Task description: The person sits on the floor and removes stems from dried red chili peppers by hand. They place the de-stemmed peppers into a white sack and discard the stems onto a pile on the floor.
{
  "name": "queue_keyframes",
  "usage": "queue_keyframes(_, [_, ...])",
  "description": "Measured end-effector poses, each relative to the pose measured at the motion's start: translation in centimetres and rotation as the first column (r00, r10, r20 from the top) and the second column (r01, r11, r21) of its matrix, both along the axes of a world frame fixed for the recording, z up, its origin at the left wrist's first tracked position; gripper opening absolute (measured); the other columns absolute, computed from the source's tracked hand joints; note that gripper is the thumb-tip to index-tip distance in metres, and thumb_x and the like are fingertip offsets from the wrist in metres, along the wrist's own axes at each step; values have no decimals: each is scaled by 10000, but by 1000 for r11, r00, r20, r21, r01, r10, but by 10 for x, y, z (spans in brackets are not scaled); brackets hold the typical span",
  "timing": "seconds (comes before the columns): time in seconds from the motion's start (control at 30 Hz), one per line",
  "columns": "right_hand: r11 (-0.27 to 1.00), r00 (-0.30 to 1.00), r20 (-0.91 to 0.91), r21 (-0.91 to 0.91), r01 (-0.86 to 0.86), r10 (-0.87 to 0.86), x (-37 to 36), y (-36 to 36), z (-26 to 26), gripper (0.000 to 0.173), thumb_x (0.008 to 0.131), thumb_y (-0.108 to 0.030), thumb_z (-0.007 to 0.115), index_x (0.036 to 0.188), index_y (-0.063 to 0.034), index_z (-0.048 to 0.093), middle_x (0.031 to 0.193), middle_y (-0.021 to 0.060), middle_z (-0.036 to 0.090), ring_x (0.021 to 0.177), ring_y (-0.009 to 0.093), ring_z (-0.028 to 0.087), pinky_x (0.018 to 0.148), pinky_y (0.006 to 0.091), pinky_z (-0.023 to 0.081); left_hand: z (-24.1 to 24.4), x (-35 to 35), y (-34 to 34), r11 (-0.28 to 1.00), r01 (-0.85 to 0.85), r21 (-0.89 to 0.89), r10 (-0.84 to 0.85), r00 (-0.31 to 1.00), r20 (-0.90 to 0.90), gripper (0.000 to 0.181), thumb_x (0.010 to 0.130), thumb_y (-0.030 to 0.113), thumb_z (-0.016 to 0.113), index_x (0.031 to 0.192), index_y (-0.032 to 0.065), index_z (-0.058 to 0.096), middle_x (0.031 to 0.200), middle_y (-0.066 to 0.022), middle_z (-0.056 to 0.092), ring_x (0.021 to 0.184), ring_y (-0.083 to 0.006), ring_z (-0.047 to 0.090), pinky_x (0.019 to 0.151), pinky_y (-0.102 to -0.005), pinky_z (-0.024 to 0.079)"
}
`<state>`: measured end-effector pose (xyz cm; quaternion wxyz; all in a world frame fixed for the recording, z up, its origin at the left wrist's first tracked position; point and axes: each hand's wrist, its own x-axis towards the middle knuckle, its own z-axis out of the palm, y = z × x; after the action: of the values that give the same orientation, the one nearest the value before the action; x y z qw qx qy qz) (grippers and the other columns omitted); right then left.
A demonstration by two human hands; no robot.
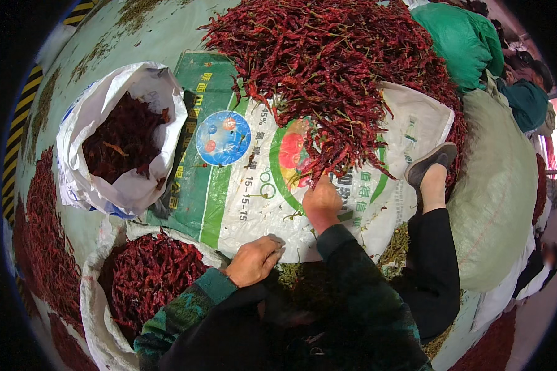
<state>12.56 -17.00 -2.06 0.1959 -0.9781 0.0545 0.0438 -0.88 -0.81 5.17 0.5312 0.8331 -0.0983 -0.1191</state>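
Note:
A large heap of dried red chilies (325,60) spills towards me over a flattened printed woven sack (241,204). At the heap's near tip, my right hand (323,201) is closed on some chilies, its fingertips partly covered. My left hand (255,260) hovers by the near edge of the flattened sack with its fingers curled; whether anything is inside them cannot be seen. Beside my left forearm stands an open white woven sack (93,297) full of red chilies (153,273). Loose green-brown stems (288,276) lie between my legs and near the sack's edge.
Another open white sack (178,106) at left holds darker chilies (120,139). A green bag (459,41) and a bulging pale sack (496,195) stand at right, near my shod foot (429,167). More chilies (42,232) lie at far left beside black-yellow striped tape (16,143). People (524,102) are at far right.

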Motion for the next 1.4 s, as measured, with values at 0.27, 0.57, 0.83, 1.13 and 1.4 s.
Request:
queue_keyframes(0.27, [471,832,-534,779,414,151,-47,-40,52,100,753,-59,631,815,5,584,656,15,566,538,70,485,471,240,376,-6,20,-14,815,-465,-346,140,737,-661,250,913,176,527,1061,-21,573,860,-67,622,728,-100,581,639,-232,472])
queue_keyframes(0.57, [396,814,-334,907,141,476,-55,-34,65,120,807,-85,600,878,11,592,691,-4,560,603,46,487,529,227,397,-8,25,-22,708,-477,-522,-39,711,-703,176,902,158,562,939,-10,600,764,-64,619,586,-74,529,501,-207,413])
queue_keyframes(0.83, [278,780,-467,882,380,417,-58,-32,60,134,831,-133,605,810,-1,605,638,-18,551,552,52,485,477,221,375,-9,19,-23,559,-646,-520,86,669,-739,115,878,117,590,829,13,598,732,-71,619,532,-76,501,494,-193,408])
queue_keyframes(1.13, [557,815,-159,800,-225,557,-61,-24,71,171,785,-140,584,755,27,600,623,167,570,561,181,572,515,335,413,-14,23,-13,706,-554,-440,173,738,-652,143,887,128,580,858,-9,606,703,-52,621,523,-61,506,460,-199,402])
queue_keyframes(1.4, [575,774,-272,806,-141,571,-77,-36,65,198,805,-177,566,760,7,623,631,143,597,575,205,580,544,354,432,-4,21,-20,662,-647,-379,253,669,-699,144,894,136,567,854,1,598,703,-47,611,519,-62,487,461,-195,381])
